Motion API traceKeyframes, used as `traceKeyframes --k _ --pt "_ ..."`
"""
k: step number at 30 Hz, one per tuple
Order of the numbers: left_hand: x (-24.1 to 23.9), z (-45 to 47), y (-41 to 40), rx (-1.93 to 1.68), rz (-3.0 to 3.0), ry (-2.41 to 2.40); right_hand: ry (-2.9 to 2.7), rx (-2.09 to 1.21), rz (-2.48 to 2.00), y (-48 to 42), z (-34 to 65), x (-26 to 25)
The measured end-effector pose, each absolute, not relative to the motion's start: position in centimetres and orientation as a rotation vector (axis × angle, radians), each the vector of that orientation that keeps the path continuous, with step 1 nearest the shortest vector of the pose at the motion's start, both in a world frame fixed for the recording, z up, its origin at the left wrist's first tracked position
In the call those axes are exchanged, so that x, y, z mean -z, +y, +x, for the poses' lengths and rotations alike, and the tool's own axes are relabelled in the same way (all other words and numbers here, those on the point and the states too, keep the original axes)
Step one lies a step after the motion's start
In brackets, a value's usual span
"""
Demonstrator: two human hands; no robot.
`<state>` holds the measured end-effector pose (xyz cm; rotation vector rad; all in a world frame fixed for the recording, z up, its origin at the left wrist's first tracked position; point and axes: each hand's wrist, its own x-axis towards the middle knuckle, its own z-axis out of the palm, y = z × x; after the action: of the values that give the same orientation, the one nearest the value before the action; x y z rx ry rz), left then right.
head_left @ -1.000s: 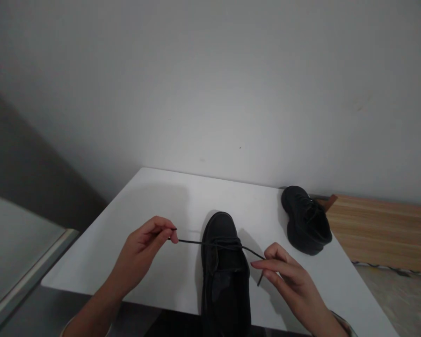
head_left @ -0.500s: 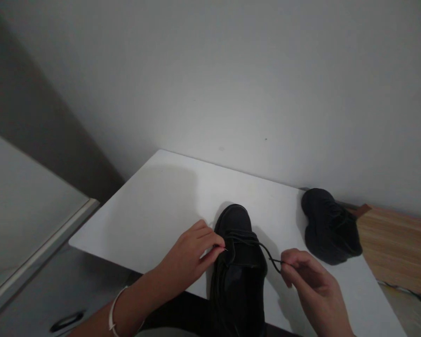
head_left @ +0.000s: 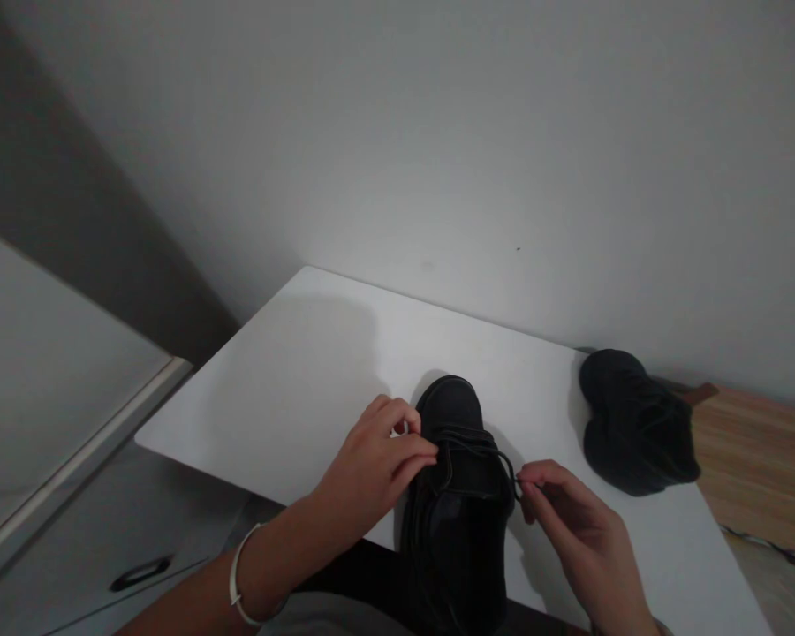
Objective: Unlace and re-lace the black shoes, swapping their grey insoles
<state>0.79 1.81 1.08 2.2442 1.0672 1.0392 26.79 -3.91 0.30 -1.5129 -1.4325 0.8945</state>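
A black lace-up shoe (head_left: 467, 548) points away from me at the table's front edge, its opening toward me. My left hand (head_left: 377, 455) is closed in a pinch at the left eyelet flap; the fingertips hide most of what they grip, which looks like a shoelace end. On the right, a black shoelace (head_left: 507, 464) loops out from the eyelets. My right hand (head_left: 573, 521) pinches that lace between thumb and forefinger, just beside the shoe. A second black shoe (head_left: 636, 428) rests at the table's right side, apart from both hands.
The white table (head_left: 305, 353) stands against a grey wall (head_left: 437, 132). Beyond its right edge lies a wood-coloured board (head_left: 761, 459) with a twisted cord (head_left: 768, 543) below it. At lower left is a pale surface with a dark handle (head_left: 139, 574).
My right hand has moved left toward the shoe, so the lace's loop hangs slacker. My left fingertips have shifted slightly up against the eyelet flap. The view has tilted a little.
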Motion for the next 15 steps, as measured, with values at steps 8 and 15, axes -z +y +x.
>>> traceKeyframes --k 8,15 --pt "-0.4 1.0 1.3 -1.033 2.216 1.034 -1.453 -0.87 -1.507 -3.5 26.1 -0.1" --pt "-2.7 1.4 0.5 -0.796 2.12 1.074 -1.633 -0.68 -1.47 -3.1 25.9 -0.2"
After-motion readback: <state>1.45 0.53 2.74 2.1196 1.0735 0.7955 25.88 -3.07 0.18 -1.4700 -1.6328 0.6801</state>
